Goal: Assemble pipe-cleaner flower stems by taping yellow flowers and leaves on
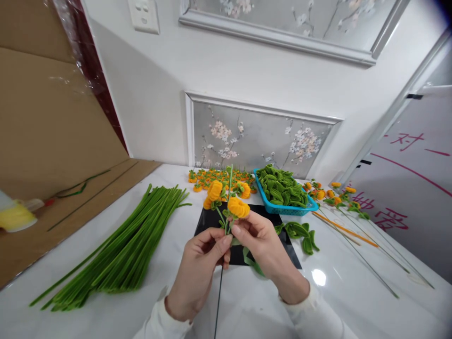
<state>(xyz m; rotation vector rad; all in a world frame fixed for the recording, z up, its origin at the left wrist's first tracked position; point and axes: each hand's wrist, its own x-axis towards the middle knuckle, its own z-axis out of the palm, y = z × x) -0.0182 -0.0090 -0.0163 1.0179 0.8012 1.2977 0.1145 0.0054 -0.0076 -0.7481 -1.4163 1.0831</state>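
My left hand (202,268) pinches the stems of a spray of orange pipe-cleaner flowers (238,207) around a thin upright stem wire (219,296). The wire runs down below the hand toward the near edge. Fingers of my right hand (259,240) are closed on the same stems, just under the lowest bloom. A green strip (254,264), perhaps tape, hangs beneath the right hand. Both hands are over a black mat (208,221). Several green pipe-cleaner leaves (302,234) lie right of my right hand.
A bundle of green pipe cleaners (123,249) lies left. Behind the hands are many small orange flowers (199,179) and a blue basket (287,209) of green leaves. Finished flower stems (334,194) and an orange stick (348,230) lie right. A cardboard sheet (52,117) stands far left.
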